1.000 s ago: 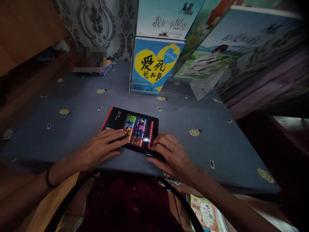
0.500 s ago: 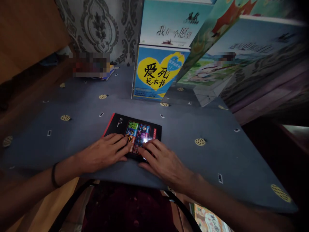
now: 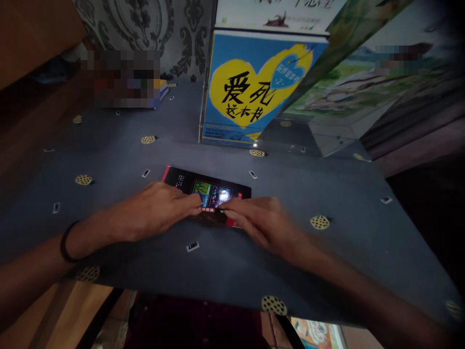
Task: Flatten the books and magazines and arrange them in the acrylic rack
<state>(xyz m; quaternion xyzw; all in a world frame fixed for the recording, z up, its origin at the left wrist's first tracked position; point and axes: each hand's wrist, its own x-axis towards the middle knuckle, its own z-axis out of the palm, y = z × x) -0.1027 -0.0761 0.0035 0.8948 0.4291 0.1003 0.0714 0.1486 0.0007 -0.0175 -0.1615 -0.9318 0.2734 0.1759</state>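
On the table lies a black book [image 3: 185, 180] with a red strip along its left end and a grid of small bright pictures on top. My left hand [image 3: 152, 208] grips its near edge, left of the middle, fingers bent and pressed together. From the right, my right hand [image 3: 267, 220] pinches the same edge, the fingers on the cover and the thumb lower. Between the hands the near edge looks raised, and a dark strip with red shows beneath it. The fingertips partly cover the pictures.
A clear stand holds a blue book with a yellow heart [image 3: 236, 92] behind my hands, with other books above and to the right. More books [image 3: 160, 92], partly blurred out, lie at the back left. The grey patterned tablecloth [image 3: 225, 261] reaches the near edge; a chair is below.
Both hands have gone from lying on the cover to gripping the book's near edge, which now looks lifted. The view has shifted, so the stand appears larger.
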